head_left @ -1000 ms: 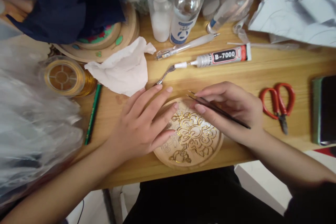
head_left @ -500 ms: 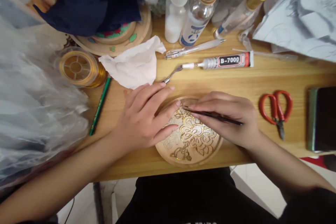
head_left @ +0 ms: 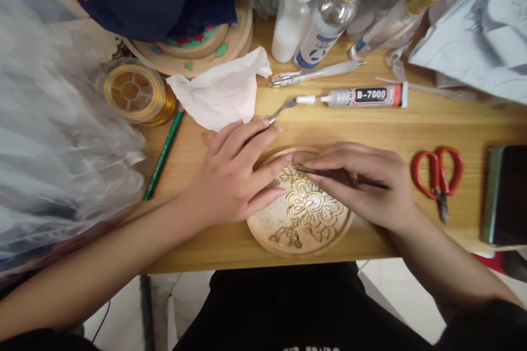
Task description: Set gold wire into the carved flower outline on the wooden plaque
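A round wooden disc point(head_left: 302, 233) with a gold wire flower pattern lies at the table's near edge. My left hand point(head_left: 233, 175) rests flat on the disc's left side, fingers stretched out over it. My right hand point(head_left: 364, 184) is closed on thin black tweezers point(head_left: 335, 174), whose tips point left onto the upper part of the pattern, close to my left fingertips.
Behind the disc lie a B-7000 glue tube point(head_left: 362, 96), a white pen point(head_left: 317, 74), a small metal tool point(head_left: 282, 111) and a crumpled tissue point(head_left: 220, 93). A gold wire spool point(head_left: 134, 92) and green pencil point(head_left: 163, 154) sit left, red scissors point(head_left: 438, 175) and a phone point(head_left: 506, 194) right. Several bottles stand at the back.
The tweezers have swung lower and flatter, their tips coming down onto the pattern's upper part. My left hand stays on the disc. The view has shifted slightly.
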A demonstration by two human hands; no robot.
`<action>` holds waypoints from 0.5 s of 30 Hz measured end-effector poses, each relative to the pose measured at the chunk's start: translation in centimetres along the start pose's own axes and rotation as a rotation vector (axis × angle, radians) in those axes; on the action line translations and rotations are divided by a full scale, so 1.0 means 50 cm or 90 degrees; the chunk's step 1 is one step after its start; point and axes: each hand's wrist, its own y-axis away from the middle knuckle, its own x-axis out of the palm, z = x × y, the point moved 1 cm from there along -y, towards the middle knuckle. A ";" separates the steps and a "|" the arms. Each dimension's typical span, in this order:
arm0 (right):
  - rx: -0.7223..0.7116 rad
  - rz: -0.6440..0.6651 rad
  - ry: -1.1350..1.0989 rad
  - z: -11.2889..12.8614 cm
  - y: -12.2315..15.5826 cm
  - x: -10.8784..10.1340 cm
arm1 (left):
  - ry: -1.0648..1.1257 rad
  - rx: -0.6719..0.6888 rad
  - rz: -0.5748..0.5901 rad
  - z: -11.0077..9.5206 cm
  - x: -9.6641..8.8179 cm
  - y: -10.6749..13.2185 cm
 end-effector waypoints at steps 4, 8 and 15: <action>0.026 0.055 -0.021 0.005 -0.002 -0.011 | 0.006 0.028 0.007 0.000 -0.003 -0.001; 0.045 0.129 -0.047 0.011 0.000 -0.021 | 0.026 0.068 0.020 0.001 -0.008 0.001; -0.014 0.090 -0.081 0.011 0.005 -0.014 | 0.042 0.091 0.052 0.008 -0.007 0.001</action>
